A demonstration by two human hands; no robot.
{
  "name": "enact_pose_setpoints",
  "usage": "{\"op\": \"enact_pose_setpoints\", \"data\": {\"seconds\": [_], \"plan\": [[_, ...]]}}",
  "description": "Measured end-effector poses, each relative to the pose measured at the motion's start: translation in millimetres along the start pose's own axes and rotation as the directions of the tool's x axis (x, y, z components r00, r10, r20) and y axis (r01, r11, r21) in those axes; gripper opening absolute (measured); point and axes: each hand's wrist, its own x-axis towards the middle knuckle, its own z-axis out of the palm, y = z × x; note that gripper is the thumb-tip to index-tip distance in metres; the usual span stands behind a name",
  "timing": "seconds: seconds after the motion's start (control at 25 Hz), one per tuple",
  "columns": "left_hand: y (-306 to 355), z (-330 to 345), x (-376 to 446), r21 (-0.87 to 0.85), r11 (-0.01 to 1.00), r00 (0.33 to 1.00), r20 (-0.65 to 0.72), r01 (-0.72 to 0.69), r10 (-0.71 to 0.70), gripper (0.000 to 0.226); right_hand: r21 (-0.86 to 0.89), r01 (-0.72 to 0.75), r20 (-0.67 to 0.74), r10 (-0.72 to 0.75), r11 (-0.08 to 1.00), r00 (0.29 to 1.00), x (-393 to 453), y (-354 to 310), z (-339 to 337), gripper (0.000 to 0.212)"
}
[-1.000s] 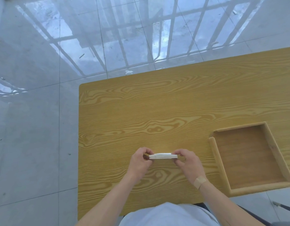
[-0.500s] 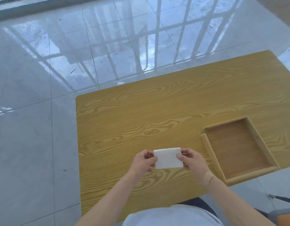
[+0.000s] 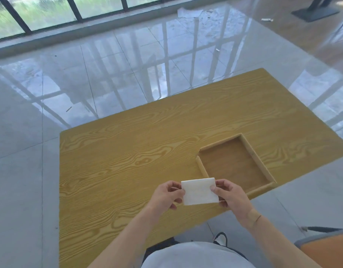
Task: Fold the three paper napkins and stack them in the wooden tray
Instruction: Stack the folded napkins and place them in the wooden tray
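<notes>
A white stack of paper napkins [image 3: 199, 191] is held up above the near part of the table, its flat face turned toward me. My left hand [image 3: 167, 194] pinches its left edge and my right hand [image 3: 229, 195] pinches its right edge. How many napkins are in the stack cannot be told. The wooden tray [image 3: 263, 167] lies on the table to the right of my hands, with nothing inside it.
The yellow wood-grain table [image 3: 128, 161] stands on a glossy tiled floor. Its left edge and near edge are close to my hands. An orange chair seat [image 3: 325, 248] shows at the bottom right. Windows run along the far wall.
The napkin stack went from edge-on to face-up toward me, held by both hands throughout. The view tilted up, so more floor and the windows appear.
</notes>
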Motion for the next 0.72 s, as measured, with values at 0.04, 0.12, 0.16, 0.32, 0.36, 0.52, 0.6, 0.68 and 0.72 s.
{"op": "enact_pose_setpoints", "data": {"seconds": [0.04,0.12,0.16,0.32,0.36,0.52,0.6,0.68,0.72], "plan": [[2.7,14.9,-0.8,-0.001,1.000,1.000,0.005,-0.001,0.001,0.009,0.005,0.007,-0.002,-0.007,1.000,1.000,-5.0,1.2,-15.7,0.014],[10.2,48.1,-2.5,-0.009,1.000,1.000,0.012,-0.008,0.008,0.010,0.008,0.020,-0.013,-0.020,1.000,1.000,-15.0,3.5,-50.6,0.013],[13.6,62.5,-2.5,-0.012,1.000,1.000,0.017,-0.009,0.009,0.010,0.009,0.022,-0.018,-0.022,1.000,1.000,-18.5,4.7,-65.9,0.013],[28.6,118.6,-0.5,0.018,1.000,1.000,0.023,-0.019,0.019,0.008,0.007,0.030,-0.034,-0.030,1.000,0.999,-28.3,6.8,-122.8,0.014],[31.3,128.9,0.0,0.023,1.000,1.000,0.017,-0.019,0.018,0.008,0.004,0.029,-0.032,-0.029,1.000,0.999,-29.1,7.1,-133.2,0.014],[39.1,158.8,3.2,0.017,1.000,1.000,-0.004,-0.012,0.012,0.009,-0.001,0.034,-0.033,-0.034,0.999,0.999,-24.9,6.1,-164.0,0.013],[42.6,166.0,8.0,0.025,1.000,1.000,-0.027,-0.002,0.003,0.010,-0.003,0.027,-0.030,-0.027,1.000,0.999,-17.1,4.0,-172.1,0.012],[45.4,169.9,16.6,0.025,1.000,0.998,-0.056,-0.002,0.003,0.010,-0.013,0.017,-0.018,-0.017,1.000,1.000,-5.9,0.9,-177.3,0.011],[46.5,170.8,21.4,0.023,1.000,0.997,-0.073,-0.009,0.010,0.011,-0.025,0.016,-0.009,-0.016,1.000,1.000,0.6,-1.2,-179.0,0.010]]}}
